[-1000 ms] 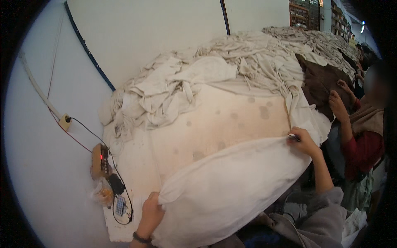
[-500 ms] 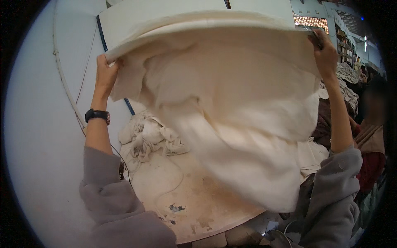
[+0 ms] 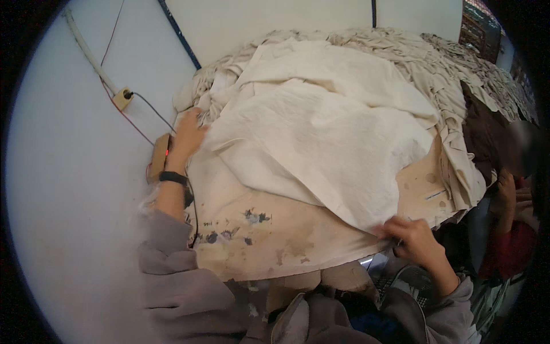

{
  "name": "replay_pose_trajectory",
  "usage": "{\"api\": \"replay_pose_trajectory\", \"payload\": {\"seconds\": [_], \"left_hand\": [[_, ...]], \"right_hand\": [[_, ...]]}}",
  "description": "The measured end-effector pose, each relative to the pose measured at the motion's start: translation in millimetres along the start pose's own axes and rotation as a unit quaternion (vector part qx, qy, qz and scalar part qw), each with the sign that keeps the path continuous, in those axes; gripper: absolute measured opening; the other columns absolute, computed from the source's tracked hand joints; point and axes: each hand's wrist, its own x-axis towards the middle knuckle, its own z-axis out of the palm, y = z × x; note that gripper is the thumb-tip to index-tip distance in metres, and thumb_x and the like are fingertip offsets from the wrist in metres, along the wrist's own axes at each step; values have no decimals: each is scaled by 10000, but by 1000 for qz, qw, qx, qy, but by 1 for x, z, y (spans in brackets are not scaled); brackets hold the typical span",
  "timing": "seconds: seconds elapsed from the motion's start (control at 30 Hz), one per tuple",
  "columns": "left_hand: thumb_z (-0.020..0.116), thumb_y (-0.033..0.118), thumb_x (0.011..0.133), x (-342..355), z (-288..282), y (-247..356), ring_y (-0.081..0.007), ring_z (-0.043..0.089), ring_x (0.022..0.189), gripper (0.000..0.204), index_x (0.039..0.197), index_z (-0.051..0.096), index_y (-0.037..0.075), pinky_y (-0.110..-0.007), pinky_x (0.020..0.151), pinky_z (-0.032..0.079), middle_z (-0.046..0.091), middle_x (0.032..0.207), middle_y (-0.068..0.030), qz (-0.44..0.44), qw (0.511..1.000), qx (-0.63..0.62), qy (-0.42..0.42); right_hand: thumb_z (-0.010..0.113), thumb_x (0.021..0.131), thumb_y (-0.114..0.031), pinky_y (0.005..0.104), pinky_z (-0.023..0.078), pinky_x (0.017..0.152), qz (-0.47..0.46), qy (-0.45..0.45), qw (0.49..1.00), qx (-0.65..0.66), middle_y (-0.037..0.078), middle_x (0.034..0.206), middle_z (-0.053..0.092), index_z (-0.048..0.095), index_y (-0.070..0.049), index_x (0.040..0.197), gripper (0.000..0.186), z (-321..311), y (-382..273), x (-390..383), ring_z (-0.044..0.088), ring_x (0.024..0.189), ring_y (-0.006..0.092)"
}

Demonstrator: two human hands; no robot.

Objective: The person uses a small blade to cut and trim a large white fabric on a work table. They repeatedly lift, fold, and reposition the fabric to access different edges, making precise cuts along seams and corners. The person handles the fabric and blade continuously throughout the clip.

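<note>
A large cream cloth (image 3: 332, 143) lies loosely spread over the table, with folds across its middle and its near edge turned over. My right hand (image 3: 415, 241) is closed at the cloth's near right corner, fingers pinched on the edge. Something small and dark shows by that palm, too unclear to name. At the cloth's left edge, my left hand (image 3: 190, 135) is slightly blurred, thumb and fingers apart, beside the crumpled fabric; nothing shows in its grip.
Heaped cream fabric (image 3: 389, 43) lines the table's far side. The stained tabletop (image 3: 309, 235) shows in front. At left, a socket (image 3: 122, 98) and a small box (image 3: 160, 150) with cords are by the wall. A person's hand (image 3: 505, 192) is at far right.
The cloth has come down from being held up in the air onto the table. Both my hands have lowered, the right one toward the near edge. The left hand has let go.
</note>
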Motion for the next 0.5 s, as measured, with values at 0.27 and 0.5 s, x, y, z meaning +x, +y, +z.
{"api": "replay_pose_trajectory", "payload": {"seconds": [0.27, 0.5], "left_hand": [[565, 84, 775, -71, 84, 98, -298, 361, 1294, 474, 1240, 479, 109, -472, 1070, 223, 442, 1337, -148, 172, 983, -39, -59], [567, 15, 727, -60, 88, 57, -255, 469, 1144, 313, 1027, 565, 107, -494, 1007, 263, 556, 1114, -56, 194, 964, 103, -149]], "right_hand": [[683, 618, -13, 342, 513, 627, 92, 163, 982, 23, 96, 1064, 599, 604, -165, 1141, 551, 22, 19, 13, 637, 786, 280], [774, 521, -111, 331, 509, 620, 90, 38, 995, -13, 80, 935, 604, 609, -124, 1056, 560, 50, -8, 10, 641, 801, 249]]}}
